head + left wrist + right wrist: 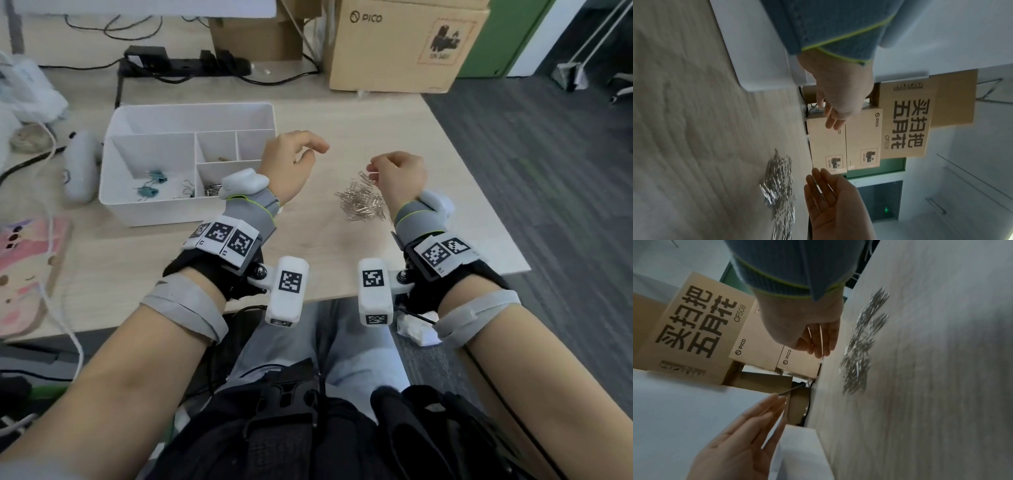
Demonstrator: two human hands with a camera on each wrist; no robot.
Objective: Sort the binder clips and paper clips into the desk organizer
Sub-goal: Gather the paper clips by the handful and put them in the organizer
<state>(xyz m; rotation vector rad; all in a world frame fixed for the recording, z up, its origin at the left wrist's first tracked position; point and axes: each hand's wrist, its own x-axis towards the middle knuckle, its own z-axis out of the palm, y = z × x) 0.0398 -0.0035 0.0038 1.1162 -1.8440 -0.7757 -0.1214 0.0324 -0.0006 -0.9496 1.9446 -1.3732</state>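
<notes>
1. The bench (pixel 376 113) is seen as a flat slab with a pale wood-grain surface, on which all the task's things are carried.
2. A brown cardboard box (pixel 404 44) marked PICO is placed at the far edge of the bench.
3. The desk organizer (pixel 164 209), a white smooth-walled plastic box divided into several compartments, is set on the left part of the bench; teal binder clips (pixel 150 185) are seen in its large left compartment, and a few silver paper clips in the near right one.
4. The left hand (pixel 291 168) is held above the bench just right of the organizer. Its fingers (pixel 317 144) are loosely curled and nothing is gripped in them; in the left wrist view they are shown relaxed and apart from the pile.
5. The right hand (pixel 399 178) is held directly over the pile, fingers (pixel 375 168) curled inward with thumb and fingertips brought together. Whether a clip is pinched there cannot be told.
6. The loose pile of paper clips (pixel 364 202), thin bent silver wire in a tangled heap, is spread on the bench just below and in front of the right fingers, well apart from the organizer.
</notes>
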